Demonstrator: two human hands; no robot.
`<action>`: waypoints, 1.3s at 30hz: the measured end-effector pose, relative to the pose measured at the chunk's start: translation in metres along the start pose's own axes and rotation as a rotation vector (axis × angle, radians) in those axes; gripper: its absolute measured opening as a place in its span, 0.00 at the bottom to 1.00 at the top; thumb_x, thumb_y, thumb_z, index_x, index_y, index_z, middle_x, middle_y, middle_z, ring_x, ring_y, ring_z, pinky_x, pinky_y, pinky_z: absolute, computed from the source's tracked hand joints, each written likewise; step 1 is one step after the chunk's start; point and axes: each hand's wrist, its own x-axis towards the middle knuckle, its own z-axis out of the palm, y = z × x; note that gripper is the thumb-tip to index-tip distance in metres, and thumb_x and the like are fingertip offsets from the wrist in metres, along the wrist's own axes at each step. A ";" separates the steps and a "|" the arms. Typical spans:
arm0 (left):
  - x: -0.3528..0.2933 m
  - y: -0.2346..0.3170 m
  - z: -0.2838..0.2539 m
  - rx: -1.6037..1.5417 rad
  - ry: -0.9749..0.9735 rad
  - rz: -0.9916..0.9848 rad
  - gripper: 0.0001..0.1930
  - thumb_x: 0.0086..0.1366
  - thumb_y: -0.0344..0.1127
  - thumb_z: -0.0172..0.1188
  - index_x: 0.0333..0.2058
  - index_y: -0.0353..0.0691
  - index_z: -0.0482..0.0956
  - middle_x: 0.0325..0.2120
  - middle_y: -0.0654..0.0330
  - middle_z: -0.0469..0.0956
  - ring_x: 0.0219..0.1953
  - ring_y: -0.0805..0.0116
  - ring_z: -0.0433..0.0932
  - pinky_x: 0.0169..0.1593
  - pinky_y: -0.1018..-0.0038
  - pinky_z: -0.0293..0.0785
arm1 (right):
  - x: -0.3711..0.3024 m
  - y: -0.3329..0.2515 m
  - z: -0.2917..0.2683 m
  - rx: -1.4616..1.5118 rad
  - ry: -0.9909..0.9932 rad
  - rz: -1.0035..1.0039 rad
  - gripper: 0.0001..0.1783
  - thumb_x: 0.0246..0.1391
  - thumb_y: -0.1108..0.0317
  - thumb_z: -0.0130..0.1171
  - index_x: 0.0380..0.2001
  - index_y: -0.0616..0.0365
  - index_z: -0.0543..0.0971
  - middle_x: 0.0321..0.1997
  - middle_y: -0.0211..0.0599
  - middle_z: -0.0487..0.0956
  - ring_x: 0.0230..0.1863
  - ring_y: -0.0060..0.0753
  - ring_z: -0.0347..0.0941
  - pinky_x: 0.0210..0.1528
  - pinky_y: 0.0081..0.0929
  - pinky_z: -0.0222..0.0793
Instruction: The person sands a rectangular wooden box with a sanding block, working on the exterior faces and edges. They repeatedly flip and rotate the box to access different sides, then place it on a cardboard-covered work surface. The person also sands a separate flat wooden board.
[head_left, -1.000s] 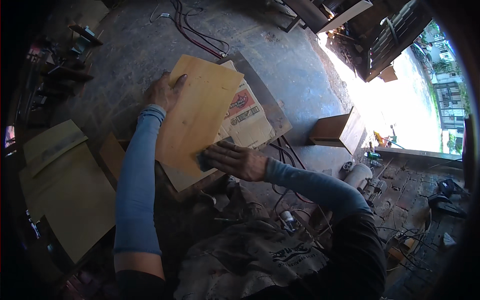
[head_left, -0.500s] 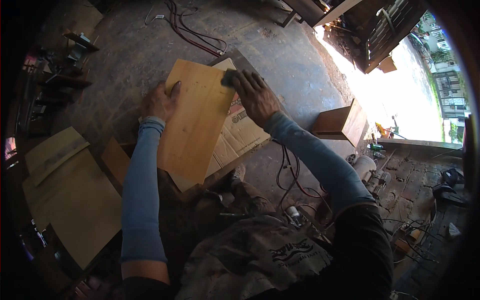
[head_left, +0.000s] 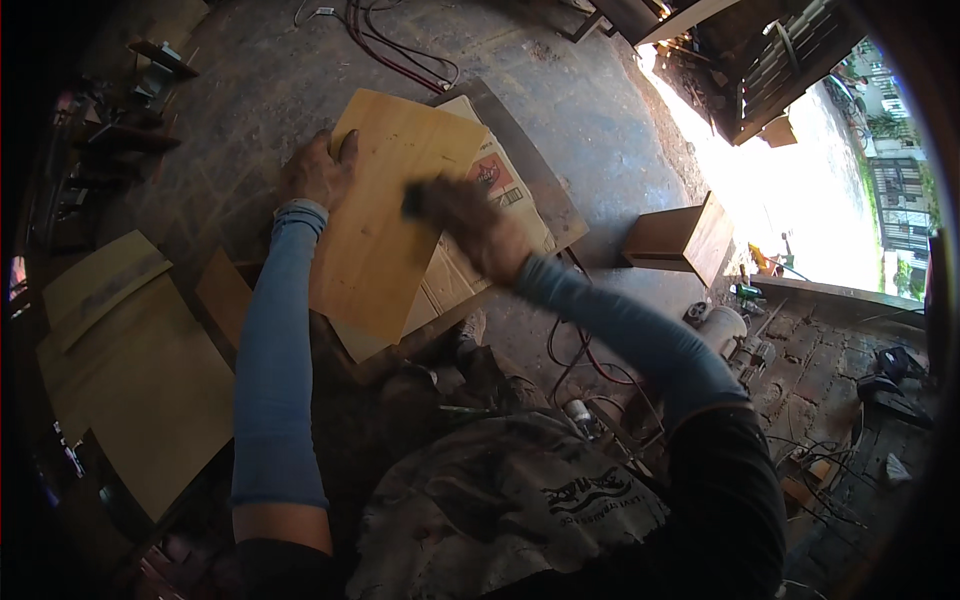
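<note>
A light wooden board (head_left: pixel 375 240) lies slanted over a printed cardboard sheet (head_left: pixel 520 215) on a low dark table (head_left: pixel 565 225). My left hand (head_left: pixel 318 172) grips the board's upper left edge, its thumb resting on the face. My right hand (head_left: pixel 475 225), smeared by motion, holds a small dark pad (head_left: pixel 413 200) against the middle of the board. Its kind is too blurred to tell, though it looks like a dark green scouring or sanding pad.
Large brown sheets (head_left: pixel 150 370) lie to my left. A wooden box-like piece (head_left: pixel 680 240) stands on the right. Red cables (head_left: pixel 385 50) cross the floor at the far side, with more cables (head_left: pixel 590 360) near my legs. Tools and wires clutter the lower right.
My right hand has swept the pad from the board's upper right edge toward me and left, onto its middle. The board and my left hand appear slightly higher in view; the left grip is unchanged.
</note>
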 end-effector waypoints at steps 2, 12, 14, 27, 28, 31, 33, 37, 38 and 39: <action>0.005 -0.004 0.001 -0.006 0.022 0.017 0.34 0.70 0.63 0.48 0.53 0.36 0.79 0.50 0.40 0.81 0.54 0.41 0.79 0.60 0.57 0.75 | -0.012 -0.021 0.026 0.186 -0.088 -0.135 0.26 0.66 0.65 0.49 0.66 0.59 0.69 0.72 0.46 0.67 0.74 0.46 0.61 0.77 0.47 0.56; 0.023 -0.019 0.004 0.025 0.014 0.056 0.34 0.72 0.65 0.45 0.50 0.38 0.81 0.45 0.40 0.82 0.51 0.39 0.80 0.55 0.54 0.75 | -0.005 0.020 0.047 0.174 0.080 -0.202 0.33 0.69 0.55 0.46 0.73 0.55 0.61 0.76 0.48 0.63 0.76 0.43 0.60 0.80 0.43 0.51; 0.037 -0.029 0.003 0.024 0.049 0.014 0.33 0.73 0.64 0.43 0.51 0.39 0.81 0.46 0.39 0.82 0.51 0.38 0.79 0.54 0.54 0.75 | 0.001 -0.017 0.082 0.174 0.053 -0.416 0.34 0.66 0.58 0.48 0.73 0.56 0.62 0.77 0.48 0.61 0.77 0.45 0.57 0.80 0.45 0.49; 0.051 -0.083 0.012 -0.092 0.246 0.005 0.35 0.74 0.61 0.47 0.44 0.27 0.82 0.41 0.32 0.81 0.45 0.32 0.78 0.51 0.53 0.73 | 0.065 0.038 0.103 0.369 0.603 -0.042 0.30 0.68 0.73 0.42 0.72 0.57 0.63 0.76 0.51 0.61 0.77 0.54 0.56 0.77 0.49 0.53; 0.051 -0.083 0.014 -0.042 0.253 0.016 0.35 0.74 0.61 0.46 0.44 0.27 0.82 0.41 0.33 0.81 0.46 0.32 0.78 0.51 0.53 0.73 | 0.066 0.038 0.105 0.350 0.633 -0.010 0.30 0.67 0.75 0.43 0.72 0.57 0.64 0.76 0.52 0.62 0.76 0.55 0.57 0.76 0.49 0.55; 0.046 -0.033 0.018 0.045 0.246 -0.035 0.35 0.74 0.61 0.45 0.43 0.27 0.83 0.43 0.33 0.81 0.48 0.33 0.79 0.53 0.52 0.73 | 0.110 0.050 0.058 0.505 0.997 0.373 0.31 0.61 0.83 0.45 0.69 0.64 0.65 0.70 0.58 0.69 0.72 0.61 0.63 0.72 0.45 0.63; 0.040 -0.031 0.017 0.067 0.248 -0.085 0.35 0.74 0.62 0.46 0.42 0.27 0.82 0.43 0.34 0.82 0.49 0.33 0.79 0.54 0.52 0.73 | 0.131 0.037 0.023 0.961 1.233 0.563 0.31 0.60 0.85 0.45 0.68 0.67 0.66 0.67 0.61 0.71 0.70 0.63 0.65 0.71 0.43 0.63; 0.028 -0.069 0.009 0.028 0.286 -0.085 0.35 0.72 0.64 0.48 0.42 0.30 0.82 0.42 0.36 0.82 0.49 0.35 0.79 0.54 0.51 0.73 | 0.119 -0.051 0.052 0.865 1.146 0.723 0.28 0.61 0.83 0.47 0.65 0.70 0.69 0.55 0.58 0.80 0.58 0.43 0.77 0.59 0.38 0.71; 0.020 -0.075 0.005 0.017 0.289 -0.083 0.35 0.71 0.65 0.48 0.42 0.31 0.82 0.42 0.36 0.82 0.49 0.35 0.79 0.54 0.51 0.73 | 0.124 -0.041 0.045 0.871 1.106 0.712 0.28 0.58 0.82 0.47 0.63 0.70 0.72 0.50 0.58 0.82 0.52 0.42 0.79 0.54 0.40 0.74; 0.014 -0.072 0.003 0.025 0.264 -0.072 0.36 0.70 0.67 0.49 0.43 0.32 0.82 0.43 0.36 0.83 0.49 0.36 0.80 0.54 0.51 0.74 | 0.128 -0.028 0.037 0.865 1.072 0.705 0.28 0.56 0.81 0.46 0.61 0.70 0.74 0.45 0.57 0.84 0.46 0.42 0.82 0.49 0.43 0.76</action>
